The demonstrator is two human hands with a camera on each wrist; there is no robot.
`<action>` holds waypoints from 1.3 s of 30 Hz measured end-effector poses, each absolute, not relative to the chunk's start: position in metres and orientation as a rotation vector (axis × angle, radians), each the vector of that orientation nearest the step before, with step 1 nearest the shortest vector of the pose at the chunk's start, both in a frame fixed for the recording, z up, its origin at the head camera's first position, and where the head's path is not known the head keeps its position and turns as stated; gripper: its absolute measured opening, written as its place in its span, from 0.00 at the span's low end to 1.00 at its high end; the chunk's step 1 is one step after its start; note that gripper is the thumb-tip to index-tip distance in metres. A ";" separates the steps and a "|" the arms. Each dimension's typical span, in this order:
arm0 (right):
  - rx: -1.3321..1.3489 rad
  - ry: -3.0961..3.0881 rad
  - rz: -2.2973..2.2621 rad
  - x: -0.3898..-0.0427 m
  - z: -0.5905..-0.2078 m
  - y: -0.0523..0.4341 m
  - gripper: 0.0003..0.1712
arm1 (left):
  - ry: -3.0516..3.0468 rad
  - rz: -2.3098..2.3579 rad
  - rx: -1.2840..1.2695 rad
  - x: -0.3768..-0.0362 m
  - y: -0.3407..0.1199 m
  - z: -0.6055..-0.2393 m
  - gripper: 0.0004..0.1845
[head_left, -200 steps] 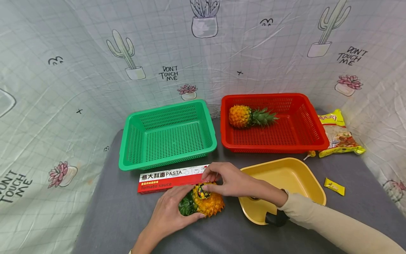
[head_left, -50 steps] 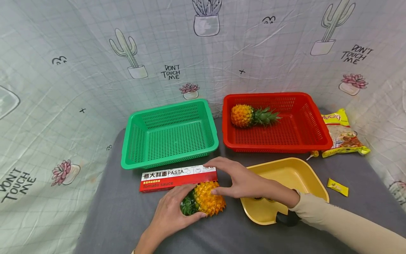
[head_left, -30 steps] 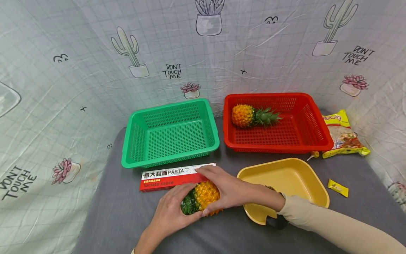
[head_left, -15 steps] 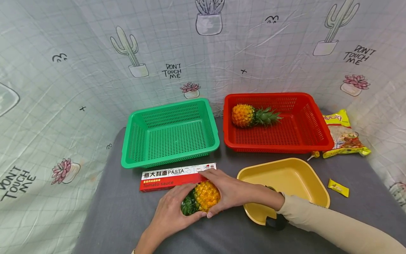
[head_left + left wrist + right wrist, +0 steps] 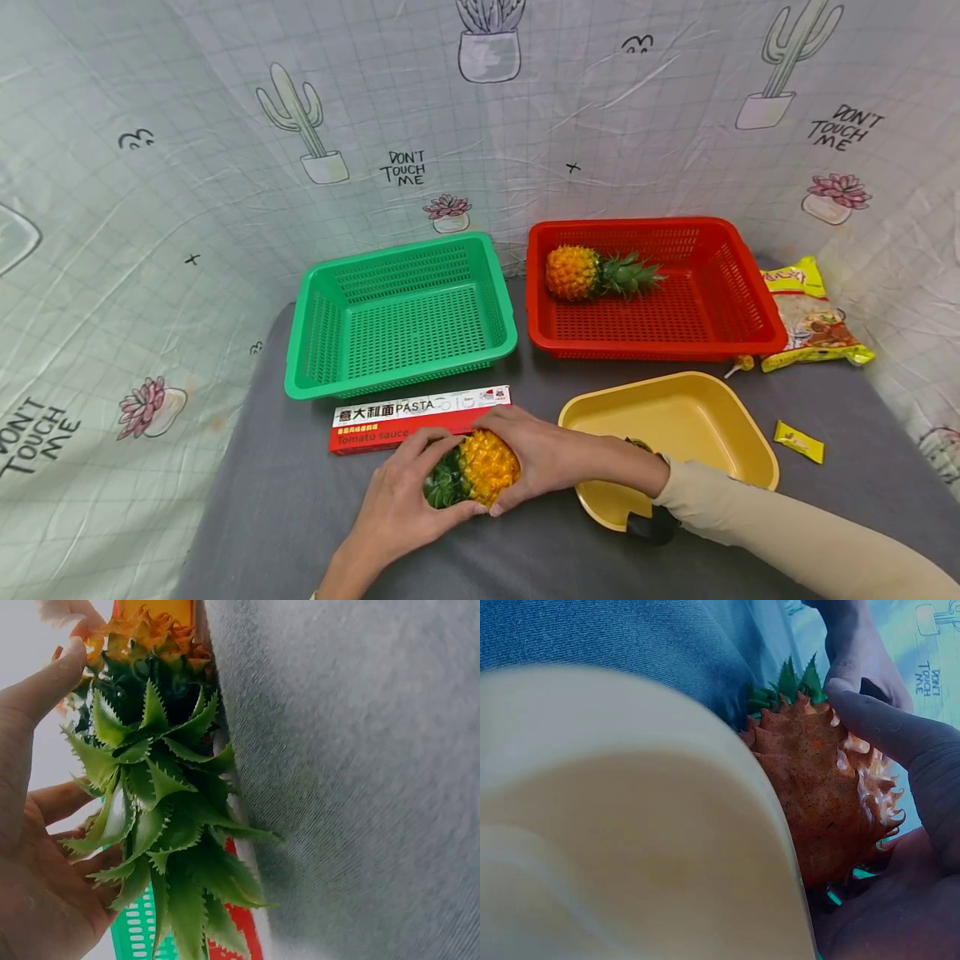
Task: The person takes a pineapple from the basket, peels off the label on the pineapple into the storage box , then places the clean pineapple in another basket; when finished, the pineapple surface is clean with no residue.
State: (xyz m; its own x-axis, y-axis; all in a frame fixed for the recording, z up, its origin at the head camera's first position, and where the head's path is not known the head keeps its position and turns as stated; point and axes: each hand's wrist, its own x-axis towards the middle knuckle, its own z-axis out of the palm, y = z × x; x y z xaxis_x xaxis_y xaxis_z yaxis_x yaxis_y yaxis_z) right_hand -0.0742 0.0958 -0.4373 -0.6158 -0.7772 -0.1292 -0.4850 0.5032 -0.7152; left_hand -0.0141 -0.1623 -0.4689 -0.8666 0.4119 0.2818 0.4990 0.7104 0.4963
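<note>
A small pineapple (image 5: 489, 468) lies on its side on the grey cloth, its orange body to the right and green crown to the left. My left hand (image 5: 401, 498) grips it around the crown end. In the left wrist view the thumb presses by the top of the leaves (image 5: 161, 795) and the fingers pass behind them. My right hand (image 5: 543, 458) holds the body from the right, thumb in front and fingers over the far side. Both thumb tips come close together at the near side. A red and white pasta box (image 5: 405, 417) lies just behind the hands.
Behind stand a green basket (image 5: 401, 387) and a red basket (image 5: 660, 346) with another pineapple (image 5: 573, 272) inside. A yellow basin (image 5: 738, 417) sits under my right forearm. To the right are a yellow packet (image 5: 798, 442), a lollipop (image 5: 741, 364) and a food bag (image 5: 813, 321).
Earlier my right fingers were at a black and yellow sticker on the pineapple; it no longer shows. My right hand then stood spread by the body and has since closed around it.
</note>
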 end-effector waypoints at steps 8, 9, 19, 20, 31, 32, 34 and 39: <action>-1.030 2.316 -0.895 -0.074 -0.439 0.094 0.53 | -2.618 -0.990 -0.792 -0.021 -0.173 -0.460 0.31; -1.031 2.317 -0.895 -0.074 -0.439 0.094 0.54 | -2.573 -1.003 -0.789 -0.023 -0.174 -0.458 0.27; -1.070 2.298 -0.920 -0.071 -0.436 0.095 0.55 | -2.181 -0.943 -0.517 -0.062 -0.215 -0.436 0.17; -1.070 2.298 -0.913 -0.071 -0.437 0.095 0.55 | -2.176 -0.913 -0.469 -0.066 -0.221 -0.434 0.19; -1.088 2.310 -0.808 -0.070 -0.439 0.092 0.62 | -2.328 -0.877 -0.044 -0.100 -0.281 -0.443 0.38; -1.085 2.312 -0.805 -0.070 -0.439 0.092 0.62 | -2.345 -0.914 -0.014 -0.102 -0.284 -0.445 0.38; -1.091 2.317 -0.805 -0.070 -0.440 0.091 0.61 | -2.392 -1.013 0.052 -0.106 -0.289 -0.449 0.39; -1.114 2.334 -0.806 -0.070 -0.439 0.091 0.58 | -2.468 -1.301 0.181 -0.110 -0.296 -0.457 0.42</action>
